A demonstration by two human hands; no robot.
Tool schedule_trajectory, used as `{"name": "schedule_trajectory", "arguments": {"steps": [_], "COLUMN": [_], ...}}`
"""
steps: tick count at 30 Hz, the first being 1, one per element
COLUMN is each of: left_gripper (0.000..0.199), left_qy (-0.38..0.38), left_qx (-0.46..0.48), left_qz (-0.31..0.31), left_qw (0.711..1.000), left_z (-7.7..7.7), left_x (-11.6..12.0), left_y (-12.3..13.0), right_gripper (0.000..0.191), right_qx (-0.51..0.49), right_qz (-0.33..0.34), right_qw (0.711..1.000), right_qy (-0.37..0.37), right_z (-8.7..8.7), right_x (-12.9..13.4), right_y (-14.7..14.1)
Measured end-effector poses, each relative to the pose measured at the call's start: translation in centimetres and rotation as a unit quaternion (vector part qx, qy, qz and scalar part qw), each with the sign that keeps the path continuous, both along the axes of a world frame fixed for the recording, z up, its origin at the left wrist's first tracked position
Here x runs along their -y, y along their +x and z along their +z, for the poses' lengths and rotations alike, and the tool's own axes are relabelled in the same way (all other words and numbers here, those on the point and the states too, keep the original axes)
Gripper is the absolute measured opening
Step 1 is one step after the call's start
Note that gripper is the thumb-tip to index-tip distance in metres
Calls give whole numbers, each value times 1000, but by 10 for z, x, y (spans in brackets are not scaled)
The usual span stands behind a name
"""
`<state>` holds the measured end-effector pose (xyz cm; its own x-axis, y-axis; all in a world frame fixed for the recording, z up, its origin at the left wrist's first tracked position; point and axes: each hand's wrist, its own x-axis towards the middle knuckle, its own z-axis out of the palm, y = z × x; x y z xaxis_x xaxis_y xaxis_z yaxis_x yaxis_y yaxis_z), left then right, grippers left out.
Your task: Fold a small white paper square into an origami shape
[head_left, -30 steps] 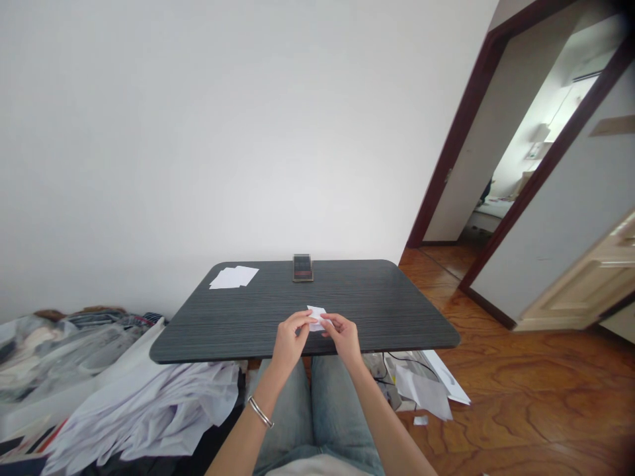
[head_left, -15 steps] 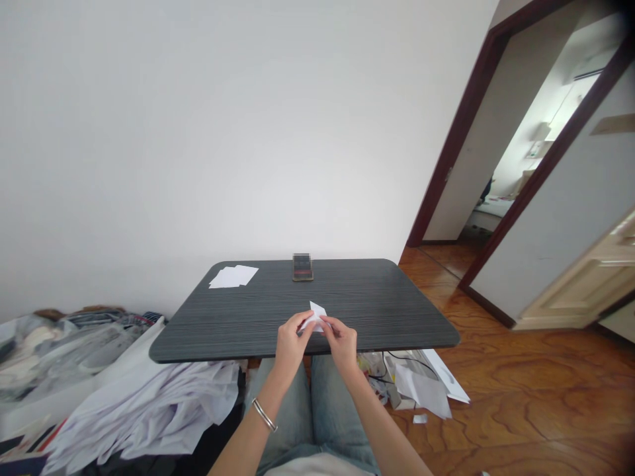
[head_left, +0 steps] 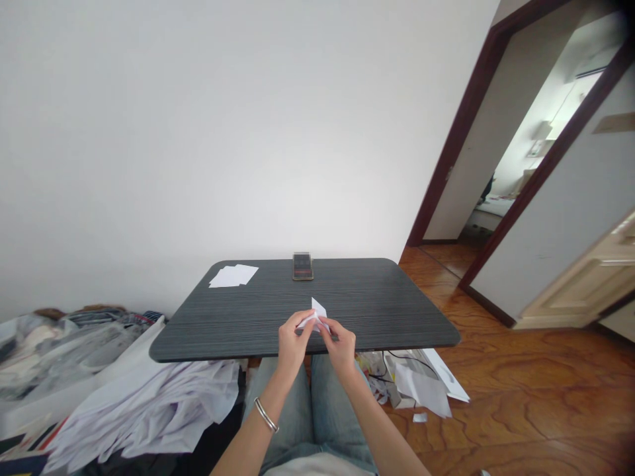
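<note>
A small piece of folded white paper (head_left: 319, 308) is pinched between both hands, just over the near edge of the dark table (head_left: 367, 297). One pointed flap of it stands up and away from me. My left hand (head_left: 292, 340) grips its left side between thumb and fingers; a silver bangle is on that wrist. On the right side, my right hand (head_left: 340, 344) pinches the paper with thumb and forefinger. My fingertips cover part of the folds.
Loose white paper sheets (head_left: 232, 276) lie at the table's back left. A phone (head_left: 302, 266) leans at the back middle, by the wall. Piled clothes (head_left: 149, 410) crowd the left side. Papers (head_left: 424, 390) and cables lie on the floor at right.
The paper has shifted slightly in my fingers, and its upright flap now stands a little higher and farther right. Both hands keep their pinch in nearly the same place.
</note>
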<state>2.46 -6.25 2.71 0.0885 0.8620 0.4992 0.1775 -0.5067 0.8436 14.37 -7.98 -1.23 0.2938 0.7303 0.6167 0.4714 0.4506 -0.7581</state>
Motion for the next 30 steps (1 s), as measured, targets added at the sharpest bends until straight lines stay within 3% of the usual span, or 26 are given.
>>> {"name": "schedule_trajectory", "arguments": {"steps": [10,20,30], "left_gripper": [28,39,30], "left_qy": [-25,-60,-34], "left_qx": [25,29,-19], "left_qz": [6,-46,-6], "left_qw": [999,997,999], "left_z": [-5,-10,-4], "left_x": [4,3,0], "left_y": [3,-2,-9], "right_gripper": [21,23,23], "right_qx": [-15,-70,-87], "right_qz": [-23,-16,-10], "right_qw": [1000,997,996], "right_qy": [11,1,4], "right_z": [-4,-14,-16], "right_x": [-1,-5,-6], "right_y": [-1,2,2]}}
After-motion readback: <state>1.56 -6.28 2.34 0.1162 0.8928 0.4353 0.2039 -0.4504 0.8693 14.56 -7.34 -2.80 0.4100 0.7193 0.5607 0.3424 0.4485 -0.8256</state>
